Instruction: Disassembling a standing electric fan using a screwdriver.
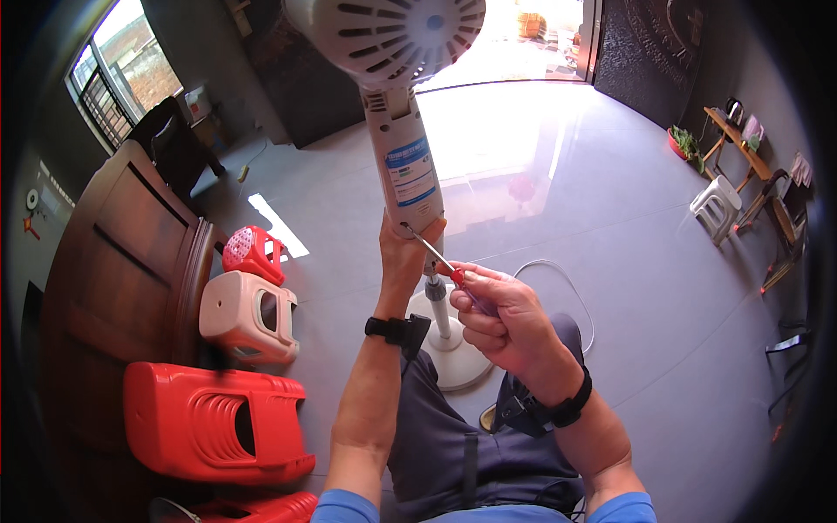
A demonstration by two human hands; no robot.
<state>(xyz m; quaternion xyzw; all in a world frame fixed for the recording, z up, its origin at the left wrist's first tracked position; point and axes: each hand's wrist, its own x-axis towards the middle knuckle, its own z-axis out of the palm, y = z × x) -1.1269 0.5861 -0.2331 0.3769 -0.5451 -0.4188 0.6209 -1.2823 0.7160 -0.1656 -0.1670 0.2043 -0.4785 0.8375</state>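
Note:
A white standing fan (379, 144) rises in front of me, its slotted motor cover at the top and a blue-and-white label (410, 174) on its upright body. My left hand (405, 253) is closed around the lower end of that body, with most of its fingers hidden behind it. In my right hand (506, 318) is a screwdriver (438, 255), pinched by its red and translucent handle. The screwdriver's metal shaft slants up to the left, and its tip meets a small hole low on the body. Below, the pole (438, 305) runs down to the round white base (455, 364).
Red stools (187, 427) and a pale pink stool (240, 314) line the left side beside a dark wooden piece of furniture (131, 253). A white cable (580, 292) curves over the grey floor. At right stand a white stool (717, 207) and a wooden bench (741, 148).

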